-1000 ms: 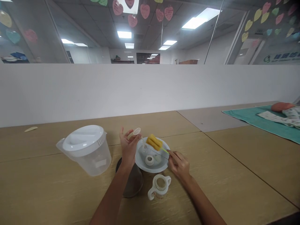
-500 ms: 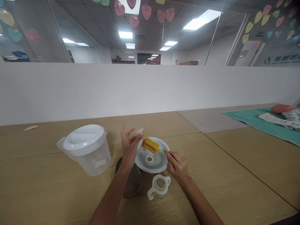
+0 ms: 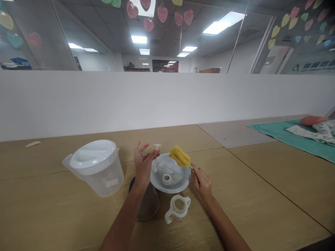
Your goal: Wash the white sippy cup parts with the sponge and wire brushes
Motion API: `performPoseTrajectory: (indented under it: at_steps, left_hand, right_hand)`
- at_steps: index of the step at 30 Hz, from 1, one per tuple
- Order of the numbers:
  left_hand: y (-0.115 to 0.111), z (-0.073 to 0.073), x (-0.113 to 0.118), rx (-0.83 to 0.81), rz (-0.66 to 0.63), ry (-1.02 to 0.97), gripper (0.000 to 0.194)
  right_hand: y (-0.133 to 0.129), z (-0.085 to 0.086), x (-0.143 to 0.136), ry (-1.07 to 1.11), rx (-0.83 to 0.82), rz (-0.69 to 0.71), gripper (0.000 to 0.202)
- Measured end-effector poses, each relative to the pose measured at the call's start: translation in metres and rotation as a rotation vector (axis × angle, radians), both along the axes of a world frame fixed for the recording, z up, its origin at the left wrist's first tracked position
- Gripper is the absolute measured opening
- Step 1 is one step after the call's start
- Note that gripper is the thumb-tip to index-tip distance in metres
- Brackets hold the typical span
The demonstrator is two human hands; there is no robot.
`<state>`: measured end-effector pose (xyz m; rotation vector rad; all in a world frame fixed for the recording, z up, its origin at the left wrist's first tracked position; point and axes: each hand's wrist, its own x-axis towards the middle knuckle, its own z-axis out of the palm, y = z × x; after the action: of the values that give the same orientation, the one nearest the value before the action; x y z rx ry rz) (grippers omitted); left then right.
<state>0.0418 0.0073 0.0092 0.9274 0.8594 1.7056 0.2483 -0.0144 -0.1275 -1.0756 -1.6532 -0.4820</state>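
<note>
My left hand (image 3: 143,163) pinches a clear bottle straw (image 3: 156,157) by its upper part, a wide flared top above the fingers and a thin tube hanging below. The other fingers are spread. In my right hand (image 3: 202,182) is the green handle of a yellow sponge brush (image 3: 179,156); its head is above the right of the bowl, apart from the straw. Below both hands stands a white bowl (image 3: 171,190) holding a white screw ring (image 3: 166,179) and a pale piece I cannot make out. A clear baby bottle with white handles (image 3: 178,208) stands in front of the bowl.
A lidded plastic jug (image 3: 101,167) stands at left. Partly behind my left forearm lies a dark tray (image 3: 149,205). A teal towel (image 3: 277,130) with cloths and an orange item is at far right. A low white wall (image 3: 146,101) runs behind the table.
My right hand has drawn the sponge brush right and slightly up, away from the straw. The straw's hanging tube now shows; my left hand has barely moved.
</note>
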Motion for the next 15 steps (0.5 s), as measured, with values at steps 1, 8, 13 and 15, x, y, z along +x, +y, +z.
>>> performPoseTrajectory:
  at_steps: [1,8,13,15]
  left_hand:
    - [0.0,0.0,0.001,-0.008,-0.009,-0.016,0.075]
    - [-0.002,-0.005,0.01,-0.154,-0.142,-0.282,0.061]
    - [0.002,-0.01,0.008,-0.178,-0.091,-0.381,0.047]
    - [0.005,-0.009,0.005,-0.157,-0.042,-0.329,0.047]
  right_hand:
    - [0.0,-0.001,0.0,-0.003,-0.002,-0.003,0.046]
    - [-0.003,-0.005,-0.007,-0.147,-0.004,0.086,0.044]
    - [-0.005,-0.005,-0.012,-0.208,-0.018,0.096,0.038]
    - [-0.006,-0.003,-0.011,-0.227,-0.021,0.093,0.035]
